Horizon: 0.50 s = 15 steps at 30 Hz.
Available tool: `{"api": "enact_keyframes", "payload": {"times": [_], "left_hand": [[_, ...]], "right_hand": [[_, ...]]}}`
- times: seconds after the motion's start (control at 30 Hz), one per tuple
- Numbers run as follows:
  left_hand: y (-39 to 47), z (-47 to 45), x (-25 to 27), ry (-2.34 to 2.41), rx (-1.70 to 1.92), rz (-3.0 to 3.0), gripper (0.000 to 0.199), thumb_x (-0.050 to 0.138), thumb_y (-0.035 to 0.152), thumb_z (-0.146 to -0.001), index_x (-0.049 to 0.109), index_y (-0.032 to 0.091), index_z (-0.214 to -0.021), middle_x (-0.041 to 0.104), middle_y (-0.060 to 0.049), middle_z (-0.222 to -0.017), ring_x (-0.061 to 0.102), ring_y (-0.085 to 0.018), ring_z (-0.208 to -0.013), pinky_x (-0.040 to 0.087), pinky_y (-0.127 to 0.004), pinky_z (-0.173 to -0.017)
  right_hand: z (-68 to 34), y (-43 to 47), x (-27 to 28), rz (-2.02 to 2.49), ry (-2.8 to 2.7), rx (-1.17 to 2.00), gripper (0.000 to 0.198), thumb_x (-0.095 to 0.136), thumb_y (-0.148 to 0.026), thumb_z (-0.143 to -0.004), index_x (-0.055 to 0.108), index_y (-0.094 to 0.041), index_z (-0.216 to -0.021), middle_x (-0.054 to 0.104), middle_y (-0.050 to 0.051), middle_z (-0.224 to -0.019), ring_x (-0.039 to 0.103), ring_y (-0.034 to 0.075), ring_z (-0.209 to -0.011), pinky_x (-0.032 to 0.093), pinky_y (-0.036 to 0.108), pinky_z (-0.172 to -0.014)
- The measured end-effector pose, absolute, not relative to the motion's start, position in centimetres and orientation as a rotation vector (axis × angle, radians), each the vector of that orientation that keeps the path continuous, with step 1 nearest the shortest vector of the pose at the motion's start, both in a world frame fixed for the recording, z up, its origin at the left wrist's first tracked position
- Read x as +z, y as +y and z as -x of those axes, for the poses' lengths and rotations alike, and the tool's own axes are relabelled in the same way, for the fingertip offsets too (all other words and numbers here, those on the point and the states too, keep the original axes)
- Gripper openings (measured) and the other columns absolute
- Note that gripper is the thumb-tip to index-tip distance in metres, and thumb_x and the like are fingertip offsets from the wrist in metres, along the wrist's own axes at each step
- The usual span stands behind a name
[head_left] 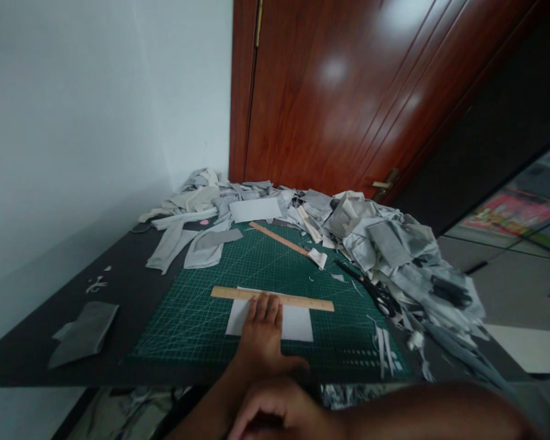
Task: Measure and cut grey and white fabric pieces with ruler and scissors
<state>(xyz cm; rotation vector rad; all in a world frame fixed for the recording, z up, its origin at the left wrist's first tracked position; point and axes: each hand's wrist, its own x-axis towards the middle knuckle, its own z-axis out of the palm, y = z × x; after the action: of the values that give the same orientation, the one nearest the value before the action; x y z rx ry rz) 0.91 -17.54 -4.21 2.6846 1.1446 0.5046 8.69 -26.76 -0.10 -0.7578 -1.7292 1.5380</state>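
My left hand [262, 330] lies palm down with its fingers stretched out, the fingertips on a wooden ruler [302, 301]. Beneath the ruler and hand is a white rectangular piece of fabric [297, 324] on a green cutting mat [178, 330]. My right hand [279, 406] is closer to me, just in front of the table edge and by the left wrist. Its fingers are curled in, and whatever they may hold is hidden.
Black-handled scissors [380, 296] lie at the mat's right edge. A second wooden ruler [279, 237] rests farther back. Heaps of grey and white fabric scraps [394, 238] line the back and right. Folded grey cloth [87, 330] sits at left on the dark table [132, 269].
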Motion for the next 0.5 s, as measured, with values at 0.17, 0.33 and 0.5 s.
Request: {"api": "enact_keyframes", "payload": {"times": [0.17, 0.33, 0.5], "left_hand": [[-18.2, -0.8, -4.5, 1.146, 0.627, -2.652, 0.078, 0.064, 0.071, -0.08, 0.058, 0.021, -0.139, 0.061, -0.009, -0.141, 0.048, -0.042, -0.137, 0.039, -0.059, -0.114], [-18.7, -0.7, -3.3, 1.176, 0.669, -2.655, 0.11, 0.07, 0.086, -0.059, 0.059, 0.007, -0.135, 0.058, -0.025, -0.14, 0.043, -0.049, -0.137, 0.029, -0.066, -0.116], [-18.5, -0.9, -3.2, 1.203, 0.614, -2.639, 0.11, 0.068, 0.087, -0.059, 0.061, 0.007, -0.134, 0.06, -0.025, -0.138, 0.042, -0.048, -0.139, 0.023, -0.063, -0.118]], "right_hand": [[-11.3, -17.7, 3.2, 1.039, -1.958, 0.916, 0.011, 0.062, -0.022, -0.096, 0.072, -0.02, -0.099, 0.076, 0.004, -0.098, 0.07, 0.017, -0.093, 0.055, 0.031, -0.087], [-11.8, -9.7, 2.3, 1.252, -2.268, 0.568, 0.013, 0.062, -0.011, -0.092, 0.072, -0.018, -0.09, 0.073, 0.001, -0.086, 0.068, 0.016, -0.085, 0.049, 0.024, -0.079], [-11.1, -8.3, 0.5, 1.263, -2.411, 0.447, 0.016, 0.06, -0.013, -0.093, 0.073, -0.019, -0.084, 0.071, 0.003, -0.086, 0.066, 0.018, -0.087, 0.046, 0.026, -0.08]]}}
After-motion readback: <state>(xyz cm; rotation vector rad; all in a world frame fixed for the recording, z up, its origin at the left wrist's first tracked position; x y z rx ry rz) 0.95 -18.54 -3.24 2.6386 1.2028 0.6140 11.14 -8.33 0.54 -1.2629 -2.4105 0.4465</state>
